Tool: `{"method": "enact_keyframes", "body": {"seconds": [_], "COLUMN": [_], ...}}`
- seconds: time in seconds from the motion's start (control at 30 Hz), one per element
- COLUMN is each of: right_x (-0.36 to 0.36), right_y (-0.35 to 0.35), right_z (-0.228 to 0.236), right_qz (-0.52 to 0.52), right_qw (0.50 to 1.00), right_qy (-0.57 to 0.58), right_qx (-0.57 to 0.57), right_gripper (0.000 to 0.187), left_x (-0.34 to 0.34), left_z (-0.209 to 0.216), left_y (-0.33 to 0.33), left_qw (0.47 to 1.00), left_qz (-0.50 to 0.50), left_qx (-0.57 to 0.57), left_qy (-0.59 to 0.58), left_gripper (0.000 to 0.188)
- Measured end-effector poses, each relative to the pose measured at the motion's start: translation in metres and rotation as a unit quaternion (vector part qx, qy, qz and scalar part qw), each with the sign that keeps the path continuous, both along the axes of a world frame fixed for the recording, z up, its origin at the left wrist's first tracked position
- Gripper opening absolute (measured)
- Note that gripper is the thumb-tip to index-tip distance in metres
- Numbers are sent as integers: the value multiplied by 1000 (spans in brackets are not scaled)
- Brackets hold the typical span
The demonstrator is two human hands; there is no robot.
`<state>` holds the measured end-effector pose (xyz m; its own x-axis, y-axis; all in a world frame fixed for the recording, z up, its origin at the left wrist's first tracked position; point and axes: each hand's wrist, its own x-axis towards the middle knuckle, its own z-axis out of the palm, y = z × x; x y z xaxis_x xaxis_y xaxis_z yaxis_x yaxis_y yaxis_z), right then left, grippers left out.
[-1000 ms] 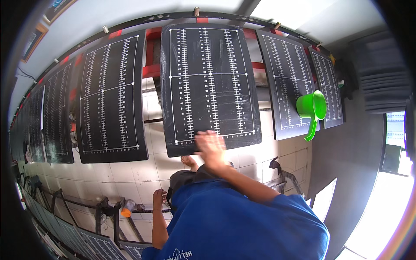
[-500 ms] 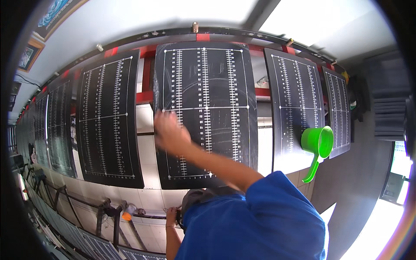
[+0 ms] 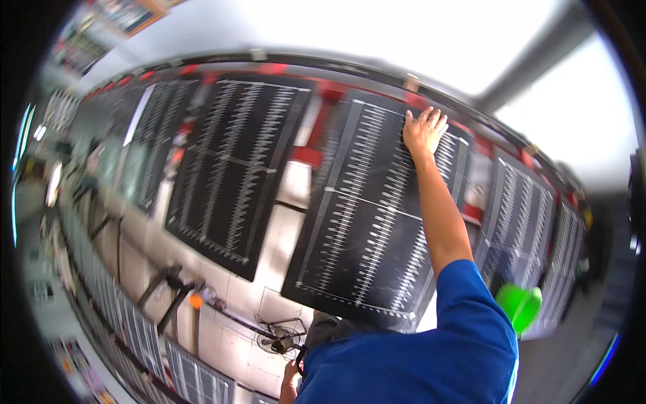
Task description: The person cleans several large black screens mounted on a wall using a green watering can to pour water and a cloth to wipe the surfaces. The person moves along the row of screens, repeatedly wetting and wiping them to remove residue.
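Note:
A large black board [image 3: 363, 262] with white border lines and columns of white tick marks lies before me. My right hand [image 3: 425, 131] rests on its far right part, palm down with fingers spread, holding nothing. My right forearm crosses the board's right side. My left hand [image 3: 291, 370] hangs low beside my body, near a dark strap; its fingers are too small and hidden to make out. A bright green dipper [image 3: 518, 306] is at the right, past my blue sleeve, its handle hidden.
Similar marked boards stand at the left [image 3: 229, 168] and the right [image 3: 518, 215], along a red and black frame [image 3: 309, 156]. Below lie a tiled floor [image 3: 235, 310], a fan [image 3: 279, 340], an orange object [image 3: 196, 300] and more boards [image 3: 195, 374].
My right hand has gone from the board's left edge to its far right part. The whole view has turned and is blurred. My left hand stays low.

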<state>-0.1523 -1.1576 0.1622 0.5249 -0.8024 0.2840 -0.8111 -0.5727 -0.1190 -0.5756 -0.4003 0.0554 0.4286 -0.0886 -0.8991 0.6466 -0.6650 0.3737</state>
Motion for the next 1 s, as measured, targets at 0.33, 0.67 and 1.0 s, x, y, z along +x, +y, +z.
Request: {"method": "enact_keyframes", "body": {"seconds": [0.33, 0.67, 1.0], "right_x": [8, -250, -248], "right_y": [237, 347, 235], "right_z": [18, 28, 70], "right_qz": [416, 645, 434], "right_qw": [907, 750, 845], "right_qy": [-72, -45, 145], "right_qx": [12, 138, 276], "right_gripper": [61, 44, 29], "left_x": [15, 174, 90], "left_z": [38, 245, 416], "left_y": [-36, -159, -286], "left_qw": [972, 827, 391], "left_qz": [98, -18, -327], "left_qx": [55, -313, -728], "left_qy": [-208, -467, -459], "left_gripper": [37, 31, 26]}}
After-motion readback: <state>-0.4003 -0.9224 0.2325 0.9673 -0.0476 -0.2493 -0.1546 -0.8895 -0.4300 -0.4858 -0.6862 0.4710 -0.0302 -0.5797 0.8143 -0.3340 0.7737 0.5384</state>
